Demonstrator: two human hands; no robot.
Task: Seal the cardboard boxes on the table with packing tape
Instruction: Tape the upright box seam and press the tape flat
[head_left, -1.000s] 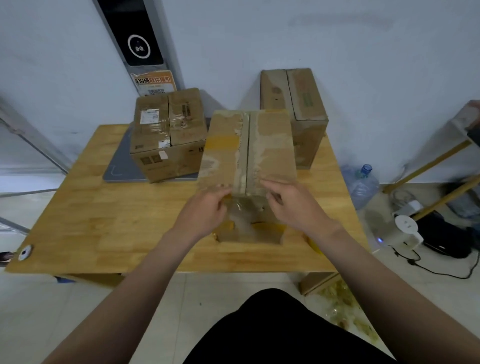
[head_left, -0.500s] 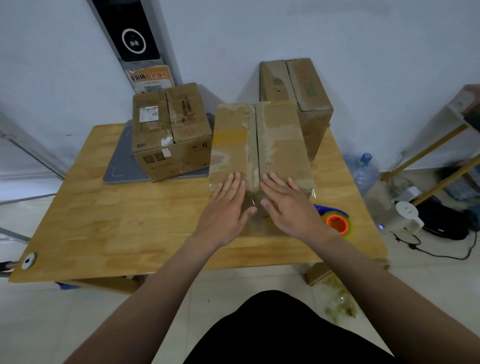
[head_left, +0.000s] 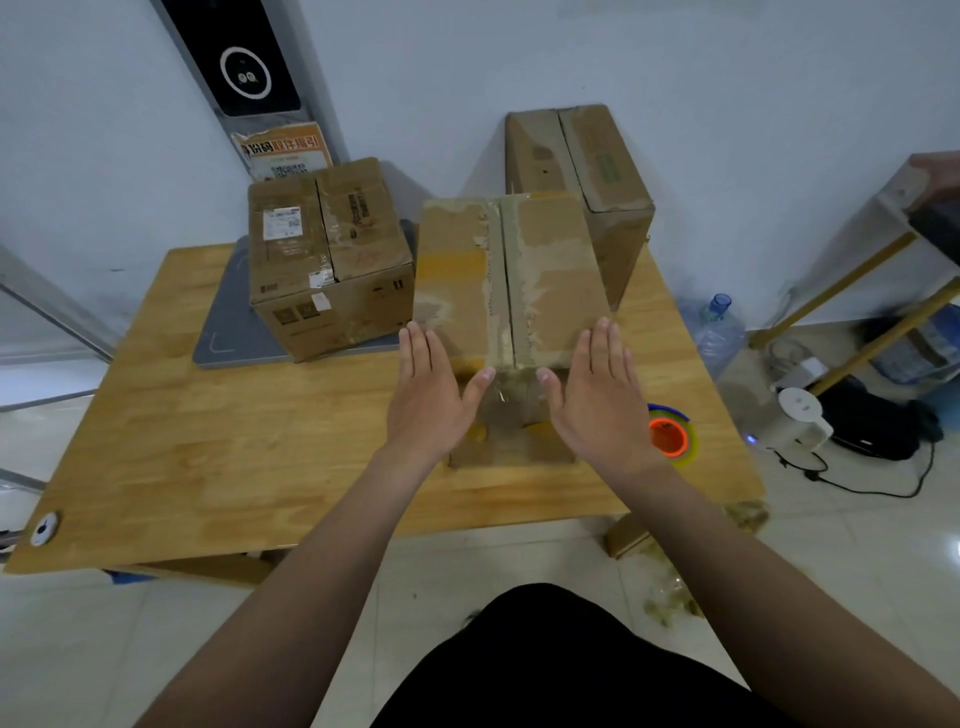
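Box: The centre box (head_left: 511, 280) stands upright on the table (head_left: 208, 441), close to its near edge. The top flaps are shut and meet in a seam running away from the camera.
Tape: A clear strip of tape (head_left: 500, 291) covers that seam and folds down over the near face. There it shows glossy and wrinkled between the two thumbs.
Left hand: The left hand (head_left: 431, 400) lies flat at the centre box's near left corner, fingers straight and together. The thumb is spread inward to the top edge, and the hand grips nothing.
Right hand: The right hand (head_left: 597, 405) mirrors it at the near right corner. It is flat, with straight fingers and the thumb tip by the taped edge, and it clasps nothing.
Tape roll: A tape roll (head_left: 670, 436) with an orange core lies on the table just right of the centre box, partly hidden behind the right wrist.
Left box: The left box (head_left: 327, 260) sits on a grey mat (head_left: 228, 338) at the table's back left, flaps closed. It has a white label on top and stands close beside the centre box.
Rear box: The rear box (head_left: 587, 176) stands behind and to the right by the wall, partly hidden by the centre box.
Floor: A bottle (head_left: 717, 332) stands right of the table, with a white appliance (head_left: 800, 421) and its cable beyond. Scraps (head_left: 665, 597) are scattered by the table's near right leg.
Wall: A dark panel (head_left: 244, 62) hangs above an orange notice (head_left: 283, 150).
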